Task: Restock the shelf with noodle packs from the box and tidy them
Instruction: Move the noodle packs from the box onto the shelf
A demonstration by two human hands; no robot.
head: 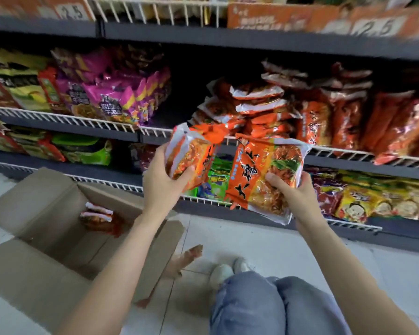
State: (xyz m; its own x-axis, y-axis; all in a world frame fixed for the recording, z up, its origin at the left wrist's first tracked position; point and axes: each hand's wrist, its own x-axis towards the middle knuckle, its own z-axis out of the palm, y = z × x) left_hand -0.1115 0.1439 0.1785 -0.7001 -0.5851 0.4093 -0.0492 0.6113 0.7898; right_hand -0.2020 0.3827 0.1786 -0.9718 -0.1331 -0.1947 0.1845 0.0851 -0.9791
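1. Presently, left hand (160, 182) fingers grip an orange noodle pack (191, 157).
2. Right hand (292, 197) fingers grip another pack (264, 170); the shelf (344, 151) lies just beyond.
3. Box (41, 213), below-left of the fingers, holds packs.

Orange noodle pack (191, 160) in L hand (162, 182), another (264, 175) in R hand (293, 197).

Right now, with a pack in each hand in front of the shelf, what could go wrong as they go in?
1. The stack of orange packs on the shelf already leans untidily; pushing more in could topple some over the white wire rail.
2. The left hand and right hand each hold a slick pack by one end, so the left pack or the right pack may slip.
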